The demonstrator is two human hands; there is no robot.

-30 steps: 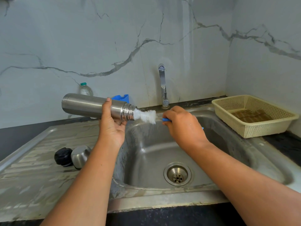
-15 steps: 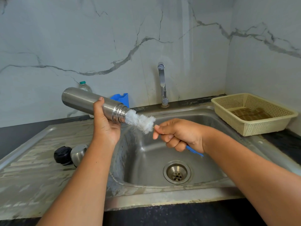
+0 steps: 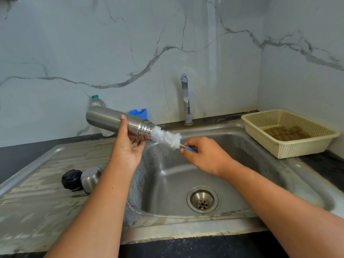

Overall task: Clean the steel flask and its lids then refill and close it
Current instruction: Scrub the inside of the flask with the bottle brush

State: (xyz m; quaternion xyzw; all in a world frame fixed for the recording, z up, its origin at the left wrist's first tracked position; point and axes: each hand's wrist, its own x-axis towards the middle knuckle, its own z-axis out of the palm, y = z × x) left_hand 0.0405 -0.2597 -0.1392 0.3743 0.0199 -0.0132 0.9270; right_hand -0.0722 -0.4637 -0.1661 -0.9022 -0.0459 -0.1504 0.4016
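Above the centre-frame steel sink (image 3: 260,174), the left hand (image 3: 128,146) is gripping the cylindrical steel flask (image 3: 111,120) while the right hand (image 3: 206,155) is pinching the blue-handled white bristle brush (image 3: 167,136), whose snagging could be tugging the flask loose.

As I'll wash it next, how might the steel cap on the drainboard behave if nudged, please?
The steel cap looks rounded and seems to lie tilted, so it may roll. Its polished surface is probably slippery when wet. The black stopper beside it might block it on that side.
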